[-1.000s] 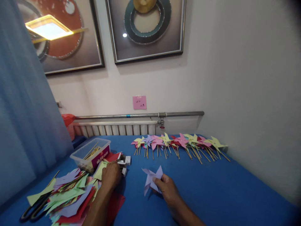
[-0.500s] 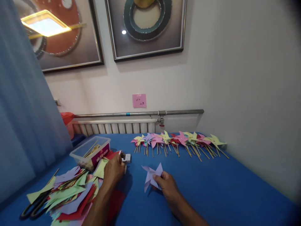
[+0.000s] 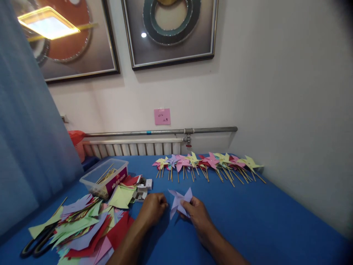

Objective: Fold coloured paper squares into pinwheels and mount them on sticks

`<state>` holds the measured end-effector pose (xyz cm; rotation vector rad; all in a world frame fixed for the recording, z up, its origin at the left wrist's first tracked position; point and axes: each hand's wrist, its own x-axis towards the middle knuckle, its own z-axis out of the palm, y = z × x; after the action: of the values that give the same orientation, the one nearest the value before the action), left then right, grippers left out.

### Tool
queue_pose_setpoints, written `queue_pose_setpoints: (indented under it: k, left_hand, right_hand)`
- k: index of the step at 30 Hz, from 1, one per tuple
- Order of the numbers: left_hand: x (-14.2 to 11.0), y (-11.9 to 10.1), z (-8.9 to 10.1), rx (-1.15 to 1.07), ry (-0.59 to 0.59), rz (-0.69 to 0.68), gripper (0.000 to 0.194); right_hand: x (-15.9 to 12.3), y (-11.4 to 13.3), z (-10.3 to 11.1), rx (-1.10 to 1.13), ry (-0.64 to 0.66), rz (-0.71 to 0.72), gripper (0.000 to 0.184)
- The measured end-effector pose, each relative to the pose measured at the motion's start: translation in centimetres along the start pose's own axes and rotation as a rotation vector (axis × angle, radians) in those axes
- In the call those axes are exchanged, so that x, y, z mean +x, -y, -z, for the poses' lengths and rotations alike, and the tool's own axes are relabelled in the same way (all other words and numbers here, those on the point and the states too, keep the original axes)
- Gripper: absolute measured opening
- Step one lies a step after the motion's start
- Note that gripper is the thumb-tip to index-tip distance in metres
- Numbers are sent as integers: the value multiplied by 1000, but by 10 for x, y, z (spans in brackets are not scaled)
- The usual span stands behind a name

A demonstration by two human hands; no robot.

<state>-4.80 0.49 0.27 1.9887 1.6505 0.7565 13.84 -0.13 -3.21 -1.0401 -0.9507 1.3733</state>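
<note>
A lilac paper pinwheel (image 3: 176, 203) without a stick is pinched by my right hand (image 3: 197, 213), thumb on its middle. Just left of it, my left hand (image 3: 154, 208) is closed above the blue cloth; its fingertips are pressed together, and whatever they hold is too small to make out. Behind that hand lies a small open white box (image 3: 141, 194) with tiny metallic bits inside. Another small box (image 3: 149, 183) sits beyond it. Loose yellow-green paper (image 3: 121, 197) lies beside the boxes.
A clear plastic tub (image 3: 103, 173) holds thin wooden sticks. Cut coloured paper (image 3: 82, 224) is heaped at the left, over black-handled scissors (image 3: 41, 241). Finished pinwheels on sticks (image 3: 211, 161) lie in a row along the back. A blue curtain (image 3: 30, 129) hangs at left.
My left hand has come away from the small boxes and moved right, towards the pinwheel. My right hand keeps its hold on the lilac pinwheel, almost in place.
</note>
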Motion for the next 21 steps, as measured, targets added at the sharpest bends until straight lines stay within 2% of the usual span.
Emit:
queue_pose_setpoints:
  k: [4,7,11,15,21]
  left_hand:
    - [-1,1,0,-18,17,-45,20]
    - [2,4,1,-84,-19,-55,21]
    - [5,2,-3,-441,-55,66,4]
    - [5,-6,-11,-818,-28,95,19]
    - [1,-12,-23,-908,-122,126,26]
  right_hand:
    - [4,-3,2,-15,-7,-12,25]
    - [7,-6,3,-19,-14,-15,24]
    - [7,-6,4,-27,-13,12,23]
    - [6,-4,5,-6,-28,28,25]
    - [5,-1,4,-54,-60,95,26]
